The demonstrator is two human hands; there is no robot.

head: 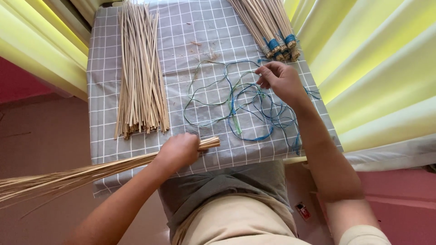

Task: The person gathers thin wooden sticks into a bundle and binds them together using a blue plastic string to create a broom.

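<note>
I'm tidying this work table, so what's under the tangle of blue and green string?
Under the string lies the grey checked cloth, with the right hand pinching a strand. What the cloth covers beneath cannot be seen.

Left hand (179,152) closed in a fist, knuckles up, bare forearm running in from lower left. Right hand (280,79) reached farther forward, fingers pinched together at the tips (thumb side toward centre), wrist slightly bent, bare forearm stretching back to lower right, elbow bent.

Bare cloth (190,27) lies open between loose sticks (141,72) and tangled strings (240,100).
</note>
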